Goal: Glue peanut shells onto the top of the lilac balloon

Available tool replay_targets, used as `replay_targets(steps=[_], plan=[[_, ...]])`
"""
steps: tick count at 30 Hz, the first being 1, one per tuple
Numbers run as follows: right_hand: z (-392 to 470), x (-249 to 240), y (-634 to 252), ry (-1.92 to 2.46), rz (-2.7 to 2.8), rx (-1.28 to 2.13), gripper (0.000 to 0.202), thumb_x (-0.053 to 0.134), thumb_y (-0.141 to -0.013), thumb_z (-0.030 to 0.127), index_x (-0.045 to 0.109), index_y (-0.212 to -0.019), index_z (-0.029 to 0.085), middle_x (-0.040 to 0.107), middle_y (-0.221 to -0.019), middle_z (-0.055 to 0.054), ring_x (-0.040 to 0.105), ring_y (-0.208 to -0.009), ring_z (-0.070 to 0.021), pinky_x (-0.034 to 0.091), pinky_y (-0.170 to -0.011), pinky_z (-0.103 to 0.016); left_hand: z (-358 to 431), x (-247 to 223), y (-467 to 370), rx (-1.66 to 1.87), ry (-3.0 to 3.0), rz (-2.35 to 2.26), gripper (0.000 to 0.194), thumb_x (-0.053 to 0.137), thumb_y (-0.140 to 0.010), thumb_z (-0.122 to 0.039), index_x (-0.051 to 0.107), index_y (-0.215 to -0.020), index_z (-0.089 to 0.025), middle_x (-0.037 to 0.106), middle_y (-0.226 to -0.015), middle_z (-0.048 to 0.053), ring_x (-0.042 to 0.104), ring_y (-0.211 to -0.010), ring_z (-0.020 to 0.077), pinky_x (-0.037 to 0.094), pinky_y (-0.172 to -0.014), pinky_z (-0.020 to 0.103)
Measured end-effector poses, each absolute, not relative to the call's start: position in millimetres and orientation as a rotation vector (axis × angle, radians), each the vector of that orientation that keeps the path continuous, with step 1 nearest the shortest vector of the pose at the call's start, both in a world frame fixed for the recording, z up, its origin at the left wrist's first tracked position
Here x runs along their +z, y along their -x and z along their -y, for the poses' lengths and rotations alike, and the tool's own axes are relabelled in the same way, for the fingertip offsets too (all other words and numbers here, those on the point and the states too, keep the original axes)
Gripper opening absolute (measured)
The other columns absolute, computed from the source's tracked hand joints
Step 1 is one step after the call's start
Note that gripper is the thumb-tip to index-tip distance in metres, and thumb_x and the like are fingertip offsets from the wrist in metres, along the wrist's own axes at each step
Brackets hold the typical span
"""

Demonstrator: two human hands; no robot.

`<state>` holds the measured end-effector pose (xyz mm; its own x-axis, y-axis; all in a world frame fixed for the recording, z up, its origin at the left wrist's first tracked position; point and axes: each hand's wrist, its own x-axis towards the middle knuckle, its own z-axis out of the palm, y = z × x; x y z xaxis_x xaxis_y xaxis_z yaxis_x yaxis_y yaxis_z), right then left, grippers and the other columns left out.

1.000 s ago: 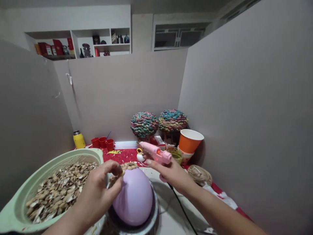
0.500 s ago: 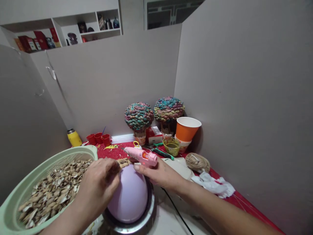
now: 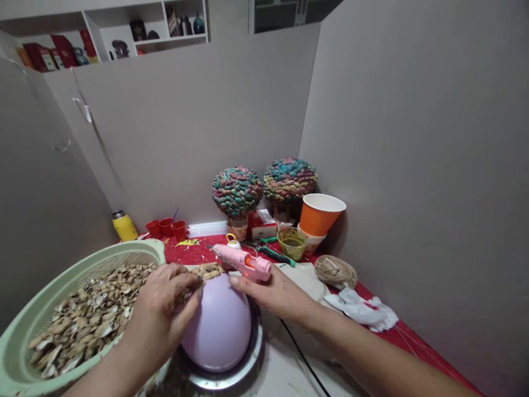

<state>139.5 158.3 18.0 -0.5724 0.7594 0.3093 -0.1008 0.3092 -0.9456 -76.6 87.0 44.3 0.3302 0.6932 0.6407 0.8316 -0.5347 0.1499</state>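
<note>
Shells on the balloon, glue gun close by

The balloon (image 3: 219, 325) sits in a metal bowl (image 3: 215, 382), with a row of shells (image 3: 209, 270) along its far upper edge. The left hand (image 3: 163, 300) reaches to the upper left of it, fingers curled close together; whether they pinch a shell cannot be told. The right hand (image 3: 275, 292) has its fingers wrapped round the glue gun (image 3: 239, 260), whose tip points left, beyond the balloon.

To do this well, I would press lightly, butt each shell against its neighbour and hold it until the glue grips. The tip should stay off the balloon, since heat could burst it, and away from the left fingers.

Left of the balloon stands a basket (image 3: 25, 326) of loose shells, near the left forearm. The cord (image 3: 303, 358) runs down beneath the right forearm and might snag. Beyond the gun lie pliers (image 3: 276, 255) and a stained tub (image 3: 295, 252); twine (image 3: 335, 271) lies to the right. Two shell-like coloured domes (image 3: 237, 190) stand at the back, well apart from the hands.
</note>
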Motion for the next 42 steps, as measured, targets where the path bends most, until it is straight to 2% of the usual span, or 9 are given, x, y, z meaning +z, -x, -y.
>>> replay_targets(steps=[7, 10, 15, 18, 24, 28, 31, 38, 42], plan=[[-157, 11, -142, 0.623, 1.799, 1.363, 0.05, 0.067, -0.09, 0.043, 0.059, -0.135, 0.022, 0.07, -0.121, -0.008, 0.062, -0.114, -0.0282, 0.048, -0.101, -0.044, -84, 36, 82, -1.122, 2.427, 1.392, 0.014, 0.059, -0.088, -0.013, 0.068, -0.096, -0.019, 0.071, -0.091, 0.008, 0.065, -0.086, 0.022, 0.052, -0.075, 0.035], [-155, 11, -141, 0.652, 1.801, 1.367, 0.047, 0.066, -0.091, 0.042, 0.061, -0.133, 0.021, 0.071, -0.117, -0.008, 0.06, -0.115, -0.0279, 0.046, -0.103, -0.044, -85, 37, 81, -1.17, 2.456, 1.529, 0.01, 0.06, -0.087, -0.015, 0.066, -0.092, -0.02, 0.071, -0.088, 0.005, 0.066, -0.085, 0.0217, 0.051, -0.077, 0.035], [-152, 15, -141, 0.735, 1.814, 1.369, 0.044, 0.066, -0.089, 0.045, 0.065, -0.125, 0.019, 0.072, -0.113, -0.008, 0.062, -0.11, -0.029, 0.046, -0.102, -0.047, -86, 46, 75, -1.245, 2.472, 1.89, 0.009, 0.058, -0.085, -0.016, 0.064, -0.08, -0.021, 0.068, -0.078, 0.002, 0.064, -0.074, 0.0198, 0.05, -0.067, 0.033], [-150, 16, -141, 0.777, 1.821, 1.349, 0.042, 0.066, -0.088, 0.048, 0.069, -0.117, 0.018, 0.073, -0.108, -0.008, 0.063, -0.109, -0.03, 0.046, -0.103, -0.049, -86, 49, 74, -1.281, 2.509, 1.873, 0.012, 0.057, -0.084, -0.016, 0.065, -0.076, -0.021, 0.069, -0.077, 0.002, 0.064, -0.073, 0.0196, 0.05, -0.067, 0.033], [-148, 22, -140, 0.674, 1.858, 1.382, 0.057, 0.063, -0.091, 0.045, 0.052, -0.141, 0.02, 0.068, -0.124, -0.01, 0.058, -0.121, -0.0272, 0.045, -0.106, -0.043, -84, 48, 81, -1.299, 2.49, 1.821, 0.01, 0.058, -0.084, -0.018, 0.067, -0.081, -0.022, 0.071, -0.079, 0.002, 0.065, -0.076, 0.0201, 0.05, -0.07, 0.033], [-146, 23, -140, 0.762, 1.863, 1.337, 0.045, 0.064, -0.089, 0.047, 0.067, -0.122, 0.017, 0.073, -0.106, -0.011, 0.065, -0.103, -0.029, 0.048, -0.101, -0.046, -85, 47, 82, -1.264, 2.46, 1.815, 0.009, 0.059, -0.084, -0.018, 0.065, -0.079, -0.022, 0.069, -0.081, 0.002, 0.064, -0.081, 0.0215, 0.049, -0.074, 0.035], [-145, 23, -140, 0.779, 1.883, 1.315, 0.038, 0.064, -0.088, 0.049, 0.07, -0.109, 0.017, 0.073, -0.1, -0.011, 0.066, -0.094, -0.0292, 0.05, -0.096, -0.047, -85, 45, 83, -1.27, 2.445, 1.818, 0.009, 0.061, -0.084, -0.018, 0.067, -0.079, -0.021, 0.069, -0.084, 0.004, 0.063, -0.085, 0.0227, 0.048, -0.078, 0.037], [-145, 16, -141, 0.89, 1.888, 1.228, 0.046, 0.063, -0.086, 0.052, 0.067, -0.116, 0.018, 0.073, -0.107, -0.011, 0.065, -0.1, -0.0311, 0.053, -0.091, -0.045, -86, 44, 87, -1.39, 2.549, 1.931, 0.015, 0.06, -0.088, -0.021, 0.069, -0.076, -0.022, 0.067, -0.084, 0.002, 0.062, -0.085, 0.0209, 0.047, -0.078, 0.035], [-145, 12, -143, 1.013, 1.881, 1.152, 0.044, 0.065, -0.083, 0.055, 0.07, -0.106, 0.017, 0.074, -0.101, -0.011, 0.066, -0.095, -0.0322, 0.055, -0.086, -0.046, -83, 50, 89, -1.513, 2.484, 1.9, 0.02, 0.054, -0.092, -0.025, 0.067, -0.077, -0.021, 0.067, -0.082, 0.002, 0.061, -0.083, 0.0203, 0.046, -0.078, 0.034]])
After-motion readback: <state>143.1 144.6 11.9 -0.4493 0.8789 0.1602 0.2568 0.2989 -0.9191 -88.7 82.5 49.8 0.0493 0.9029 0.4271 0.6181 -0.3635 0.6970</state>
